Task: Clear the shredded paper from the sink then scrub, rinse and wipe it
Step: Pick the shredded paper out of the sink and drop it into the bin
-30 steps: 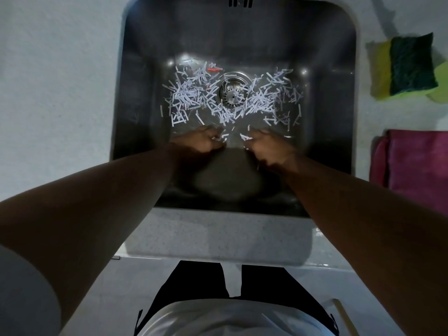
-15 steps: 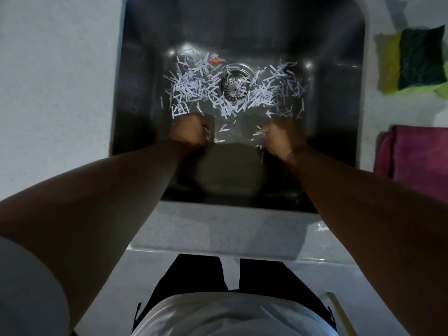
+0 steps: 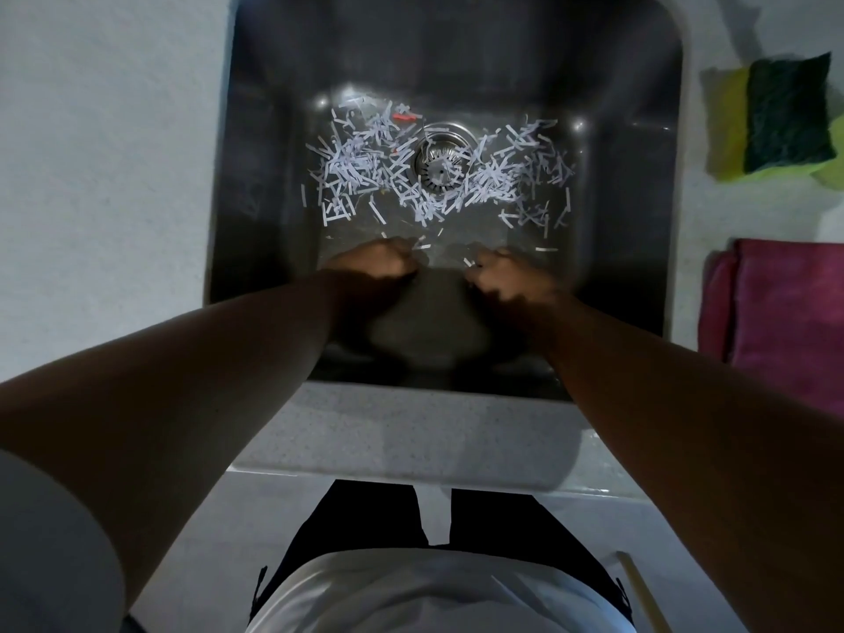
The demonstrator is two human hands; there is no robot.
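White shredded paper [image 3: 361, 169] lies scattered over the floor of the steel sink [image 3: 269, 185], on both sides of the drain strainer [image 3: 439, 163]. One red scrap [image 3: 404, 115] sits at the far edge of the heap. Both my hands are down in the sink, on its near side. My left hand [image 3: 381, 263] has its fingers curled, with a few strips at the fingertips. My right hand [image 3: 504, 272] is curled the same way and pinches a strip. A small gap of bare steel separates the two hands.
A yellow-and-green sponge [image 3: 788, 114] lies on the counter to the right of the sink. A pink cloth [image 3: 790, 312] lies nearer on the same side. A pale grey counter [image 3: 114, 153] surrounds the sink. A wooden stick [image 3: 641, 596] shows at bottom right.
Half a second ago my hands were spread apart at the edge of the paper. They have now drawn back toward me and closer together, pulling a few strips along.
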